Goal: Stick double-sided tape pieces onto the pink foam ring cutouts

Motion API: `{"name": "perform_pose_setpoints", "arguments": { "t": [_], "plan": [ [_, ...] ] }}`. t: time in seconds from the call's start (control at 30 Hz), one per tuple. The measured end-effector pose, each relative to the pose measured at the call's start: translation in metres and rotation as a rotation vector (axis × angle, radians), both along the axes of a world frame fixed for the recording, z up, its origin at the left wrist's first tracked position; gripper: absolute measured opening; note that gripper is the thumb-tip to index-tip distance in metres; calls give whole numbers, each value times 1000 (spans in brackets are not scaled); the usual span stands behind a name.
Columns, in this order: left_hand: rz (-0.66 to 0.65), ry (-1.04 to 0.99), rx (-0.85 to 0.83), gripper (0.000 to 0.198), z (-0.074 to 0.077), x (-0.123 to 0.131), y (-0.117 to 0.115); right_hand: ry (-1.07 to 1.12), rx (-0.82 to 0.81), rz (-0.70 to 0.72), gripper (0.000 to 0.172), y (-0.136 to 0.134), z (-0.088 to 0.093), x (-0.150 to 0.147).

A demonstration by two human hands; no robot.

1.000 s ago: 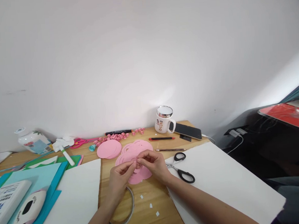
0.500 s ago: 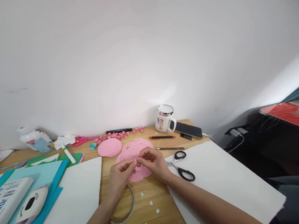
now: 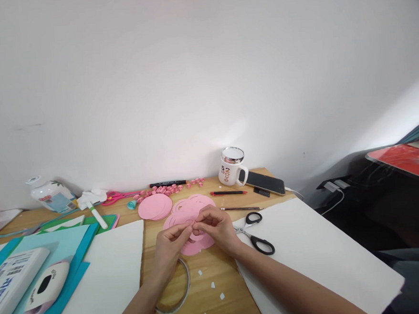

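Wooden desk (image 3: 218, 276) w/ pink paper spirals (image 3: 185, 213); white wall (image 3: 190, 82) behind.

The white mug (image 3: 227, 171) reads "52"; lettering elsewhere is too blurred.

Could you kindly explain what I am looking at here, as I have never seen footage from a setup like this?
There is no machine: a person works with two bare hands, and one camera worn on the head looks forward and down at them, so the arms enter from the bottom edge. The left hand and the right hand meet over a wooden table, both pinching a small pink paper piece just above a pile of pink cut-out sheets. A stack of pink circles lies behind it. Black scissors and a white sheet lie to the right, a tape ring under the left wrist, and a paper punch on blue card at far left. A mug and a phone sit by the wall.
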State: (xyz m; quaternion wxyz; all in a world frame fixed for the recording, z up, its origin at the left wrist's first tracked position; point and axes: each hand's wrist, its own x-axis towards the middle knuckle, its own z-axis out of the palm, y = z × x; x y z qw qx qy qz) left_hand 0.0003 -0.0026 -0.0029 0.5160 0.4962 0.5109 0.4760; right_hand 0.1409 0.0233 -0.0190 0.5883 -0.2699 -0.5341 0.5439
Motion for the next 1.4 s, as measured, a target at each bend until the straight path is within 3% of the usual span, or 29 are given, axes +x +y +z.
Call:
{"name": "perform_pose_setpoints", "arguments": {
  "t": [0.1, 0.57, 0.97, 1.17, 1.4],
  "plan": [
    [16, 23, 14, 20, 1, -1, 1, -56, 56, -4, 9, 0, -3, 0],
    [-12, 32, 12, 25, -3, -1, 0, -193, 92, -98, 11, 2, -10, 2],
    [62, 47, 3, 23, 8, 0, 0, -339, 247, -158, 12, 0, -5, 3],
    [-7, 74, 6, 23, 4, -2, 1, -297, 174, -139, 8, -1, -7, 3],
    [4, 86, 30, 23, 7, -1, 0, -328, 252, -197, 3, -1, -5, 4]
  ]
}}
